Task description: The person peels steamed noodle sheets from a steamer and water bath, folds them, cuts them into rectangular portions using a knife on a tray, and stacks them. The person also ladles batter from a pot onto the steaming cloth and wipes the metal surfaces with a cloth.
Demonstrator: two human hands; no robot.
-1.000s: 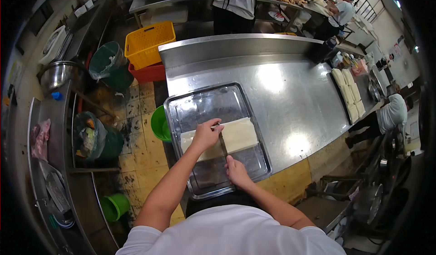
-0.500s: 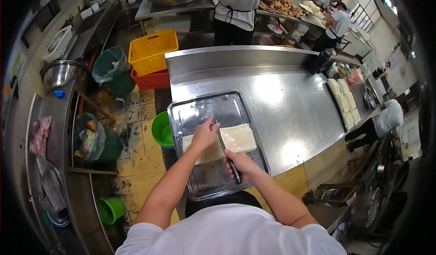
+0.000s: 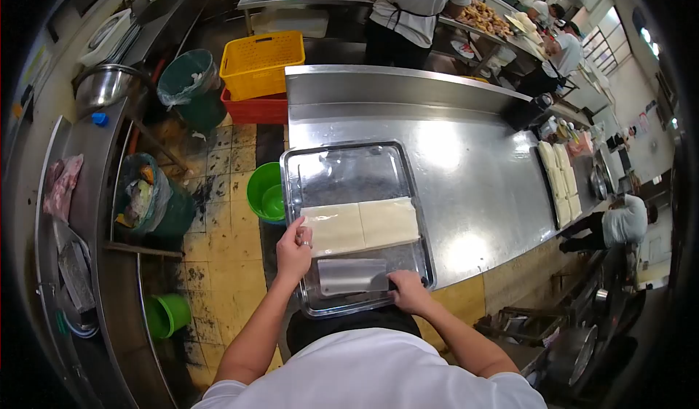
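A shiny metal tray [image 3: 349, 167] rests on the steel counter in front of me. Across it lies a flat, pale white slab [image 3: 331, 228], perhaps dough, with a straight cut line dividing it into two blocks. At the slab's left end is my left hand [image 3: 293, 253], its fingers partly extended against the edge and gripping nothing visible. My right hand [image 3: 409, 291] is closed round the handle of a cleaver [image 3: 353, 276]. The wide blade is held flat over the near part of the tray, below the slab; the handle is mostly hidden by my fingers.
A long tray of similar white blocks [image 3: 559, 183] sits at the counter's right end, near a dark bottle [image 3: 528, 110]. Left are a green bucket [image 3: 266, 193], stacked yellow [image 3: 262, 63] and red crates [image 3: 255, 107], and lined bins [image 3: 193, 89]. Co-workers [image 3: 419, 9] stand beyond.
The cleaver has moved from upright at the slab's middle down toward me, its blade now flat. My left hand has shifted from the cleaver's side to the slab's left end. The view has turned slightly.
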